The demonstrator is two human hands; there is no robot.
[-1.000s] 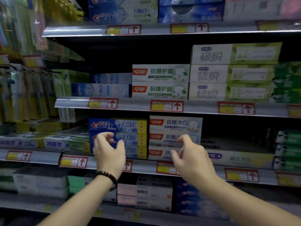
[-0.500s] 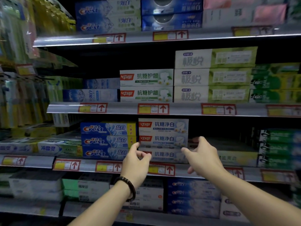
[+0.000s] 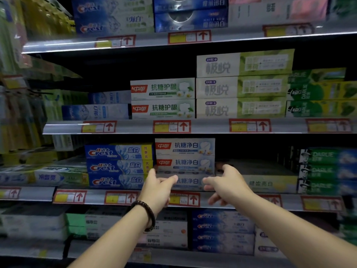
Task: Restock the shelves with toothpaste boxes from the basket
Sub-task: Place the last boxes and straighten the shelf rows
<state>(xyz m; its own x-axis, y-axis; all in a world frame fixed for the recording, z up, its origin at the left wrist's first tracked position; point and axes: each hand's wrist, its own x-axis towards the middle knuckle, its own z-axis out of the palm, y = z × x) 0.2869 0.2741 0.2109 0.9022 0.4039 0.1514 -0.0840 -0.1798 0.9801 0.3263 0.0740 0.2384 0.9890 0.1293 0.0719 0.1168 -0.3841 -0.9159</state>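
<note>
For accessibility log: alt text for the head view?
A person's left hand and right hand, both empty, reach to the ends of a three-high stack of white toothpaste boxes on a shop shelf, beside stacked blue Crest boxes.

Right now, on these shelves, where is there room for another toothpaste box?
Free: the dark gap above the low yellow box, between the white stack and the green Darlie stack. One shelf up, space above the blue boxes, left of the green-white stack. Crowded: Crest stack and white stack sit tight together, left hand and right hand in front.
</note>
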